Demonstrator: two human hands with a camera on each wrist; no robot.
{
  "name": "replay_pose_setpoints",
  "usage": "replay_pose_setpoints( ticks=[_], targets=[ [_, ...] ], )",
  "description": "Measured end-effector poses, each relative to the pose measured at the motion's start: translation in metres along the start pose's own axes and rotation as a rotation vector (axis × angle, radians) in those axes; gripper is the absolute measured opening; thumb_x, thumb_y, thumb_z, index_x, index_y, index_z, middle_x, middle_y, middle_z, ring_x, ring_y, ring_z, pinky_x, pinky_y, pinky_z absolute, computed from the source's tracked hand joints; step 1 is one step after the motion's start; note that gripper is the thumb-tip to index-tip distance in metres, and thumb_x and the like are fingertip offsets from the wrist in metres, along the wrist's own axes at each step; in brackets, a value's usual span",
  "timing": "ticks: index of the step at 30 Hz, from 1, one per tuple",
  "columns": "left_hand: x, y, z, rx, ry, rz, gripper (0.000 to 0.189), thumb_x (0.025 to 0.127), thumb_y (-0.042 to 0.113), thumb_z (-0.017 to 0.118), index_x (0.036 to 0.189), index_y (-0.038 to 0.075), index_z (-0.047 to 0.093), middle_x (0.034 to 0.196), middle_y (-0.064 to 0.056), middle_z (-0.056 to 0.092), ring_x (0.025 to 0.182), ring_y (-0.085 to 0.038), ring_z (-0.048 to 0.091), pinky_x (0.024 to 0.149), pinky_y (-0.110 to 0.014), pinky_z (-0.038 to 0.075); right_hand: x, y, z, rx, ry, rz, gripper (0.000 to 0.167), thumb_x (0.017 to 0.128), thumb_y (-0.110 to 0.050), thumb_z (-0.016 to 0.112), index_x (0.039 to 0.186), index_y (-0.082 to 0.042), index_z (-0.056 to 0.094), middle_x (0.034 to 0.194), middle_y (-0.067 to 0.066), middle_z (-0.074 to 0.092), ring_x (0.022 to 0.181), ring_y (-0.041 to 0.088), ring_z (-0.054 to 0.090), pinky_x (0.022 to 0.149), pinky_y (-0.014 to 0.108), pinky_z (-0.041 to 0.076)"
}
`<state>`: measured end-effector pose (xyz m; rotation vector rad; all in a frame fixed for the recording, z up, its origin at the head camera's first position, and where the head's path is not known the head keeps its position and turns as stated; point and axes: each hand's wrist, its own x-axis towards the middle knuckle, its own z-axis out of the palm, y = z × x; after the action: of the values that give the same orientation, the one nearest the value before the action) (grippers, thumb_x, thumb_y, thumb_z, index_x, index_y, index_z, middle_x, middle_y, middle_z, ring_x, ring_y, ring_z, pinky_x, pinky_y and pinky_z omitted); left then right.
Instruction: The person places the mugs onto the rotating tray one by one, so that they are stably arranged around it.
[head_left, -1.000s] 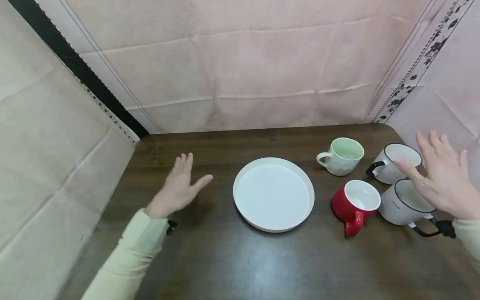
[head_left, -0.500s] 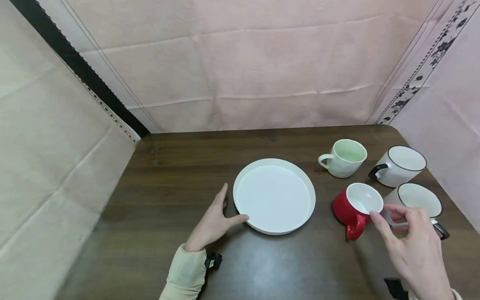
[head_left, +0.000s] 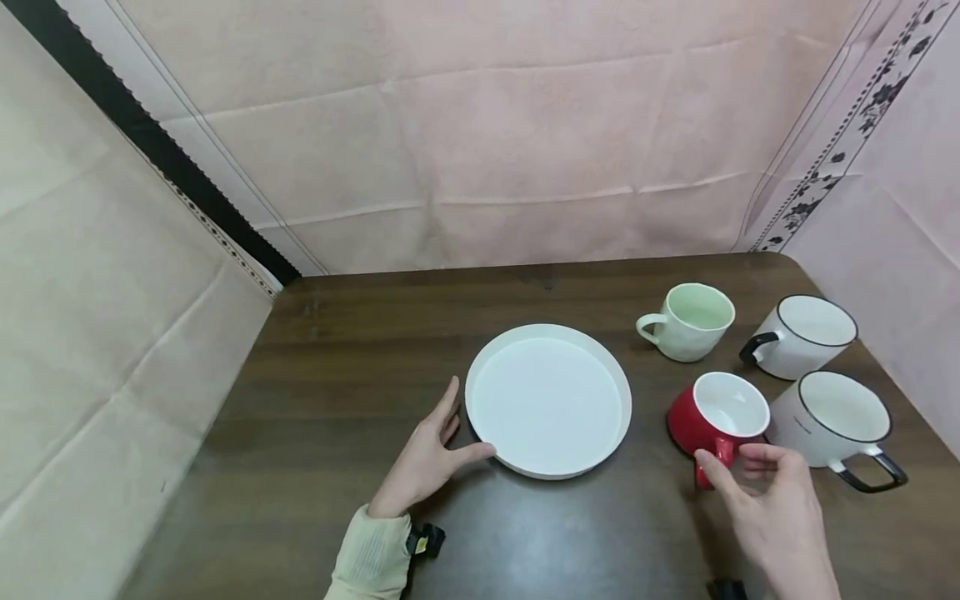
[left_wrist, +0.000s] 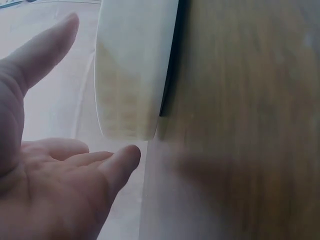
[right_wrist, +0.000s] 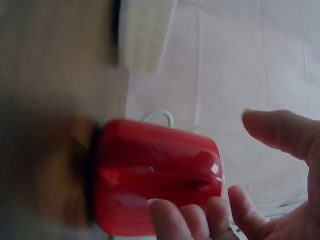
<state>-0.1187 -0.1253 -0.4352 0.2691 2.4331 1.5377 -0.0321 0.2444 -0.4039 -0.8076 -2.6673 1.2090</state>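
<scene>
In the head view a round white plate with a raised rim [head_left: 548,400] lies mid-table. My left hand [head_left: 420,468] is beside its lower left edge, thumb and fingers spread. The left wrist view has the plate's side wall [left_wrist: 132,75] just beyond the fingertips, the palm holding nothing. A red mug with a white inside [head_left: 690,421] stands upright to the right of the plate, handle towards me. My right hand [head_left: 780,512] is at that handle. In the right wrist view the thumb stands apart, while loosely bent fingers overlap the red mug [right_wrist: 145,165].
Behind the red mug stands a pale green mug [head_left: 686,329]. A white mug with a black handle [head_left: 787,354] stands at the back right, and a larger one [head_left: 810,433] right beside the red mug. Pale cloth [head_left: 525,167] hangs behind the brown table [head_left: 360,367].
My left hand came towards me and right, to the plate's edge. My right hand moved from above the white mugs down and left to the red mug's handle. The mugs and plate stayed put.
</scene>
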Motion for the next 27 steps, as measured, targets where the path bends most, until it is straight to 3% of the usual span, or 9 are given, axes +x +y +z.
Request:
replay_pose_setpoints(
  ticks=[3, 5, 10, 13, 20, 23, 27],
  targets=[
    [0.001, -0.002, 0.001, -0.036, -0.001, 0.023, 0.102, 0.080, 0.041, 0.079, 0.155, 0.033, 0.010, 0.160, 0.010, 0.010, 0.140, -0.018, 0.030, 0.108, -0.032, 0.037, -0.002, 0.000, 0.007, -0.017, -0.033, -0.002, 0.081, 0.085, -0.053, 0.069, 0.129, 0.006, 0.036, 0.117, 0.025, 0.046, 0.105, 0.039, 0.050, 0.081, 0.047, 0.050],
    [0.002, -0.003, 0.001, -0.042, 0.001, 0.031, 0.099, 0.081, 0.040, 0.078, 0.155, 0.029, 0.013, 0.159, 0.009, 0.012, 0.140, -0.018, 0.032, 0.107, -0.032, 0.039, -0.002, 0.000, 0.010, -0.021, -0.037, 0.011, 0.081, 0.086, -0.053, 0.068, 0.129, 0.006, 0.034, 0.116, 0.026, 0.046, 0.104, 0.041, 0.050, 0.082, 0.052, 0.050],
    [0.001, 0.002, 0.002, -0.039, -0.020, 0.033, 0.091, 0.086, 0.030, 0.075, 0.156, 0.022, 0.016, 0.160, 0.004, 0.013, 0.139, -0.019, 0.034, 0.107, -0.033, 0.039, 0.003, 0.001, 0.010, -0.044, -0.035, 0.056, 0.075, 0.090, -0.049, 0.065, 0.128, 0.007, 0.033, 0.113, 0.027, 0.048, 0.099, 0.039, 0.051, 0.068, 0.037, 0.051],
    [-0.003, 0.013, 0.003, -0.047, -0.035, 0.044, 0.087, 0.089, 0.022, 0.073, 0.155, 0.016, 0.017, 0.160, 0.002, 0.012, 0.140, -0.019, 0.031, 0.109, -0.036, 0.037, 0.005, 0.003, 0.008, -0.058, -0.044, 0.081, 0.073, 0.091, -0.049, 0.063, 0.129, 0.006, 0.035, 0.112, 0.026, 0.050, 0.097, 0.038, 0.051, 0.059, 0.027, 0.047],
    [-0.012, 0.036, -0.001, -0.050, -0.036, 0.062, 0.077, 0.090, 0.016, 0.071, 0.152, 0.006, 0.028, 0.159, -0.003, 0.016, 0.142, -0.014, 0.026, 0.109, -0.041, 0.036, 0.007, 0.005, 0.009, -0.071, -0.036, 0.076, 0.067, 0.093, -0.053, 0.057, 0.125, 0.005, 0.048, 0.114, 0.026, 0.053, 0.097, 0.038, 0.051, 0.057, 0.027, 0.047],
    [-0.010, 0.031, -0.001, -0.055, -0.037, 0.060, 0.075, 0.089, 0.016, 0.072, 0.151, 0.004, 0.030, 0.159, -0.006, 0.017, 0.142, -0.015, 0.026, 0.108, -0.041, 0.036, 0.006, 0.007, 0.011, -0.063, -0.011, 0.067, 0.065, 0.094, -0.052, 0.056, 0.124, 0.005, 0.051, 0.117, 0.026, 0.052, 0.098, 0.038, 0.050, 0.056, 0.027, 0.045],
    [-0.001, 0.011, 0.000, -0.054, -0.021, 0.047, 0.076, 0.088, 0.018, 0.073, 0.151, 0.008, 0.031, 0.159, -0.003, 0.018, 0.140, -0.012, 0.029, 0.108, -0.037, 0.037, 0.006, 0.007, 0.014, -0.038, -0.016, 0.074, 0.066, 0.094, -0.053, 0.056, 0.126, 0.004, 0.053, 0.120, 0.025, 0.051, 0.099, 0.038, 0.050, 0.055, 0.027, 0.046]
  ],
)
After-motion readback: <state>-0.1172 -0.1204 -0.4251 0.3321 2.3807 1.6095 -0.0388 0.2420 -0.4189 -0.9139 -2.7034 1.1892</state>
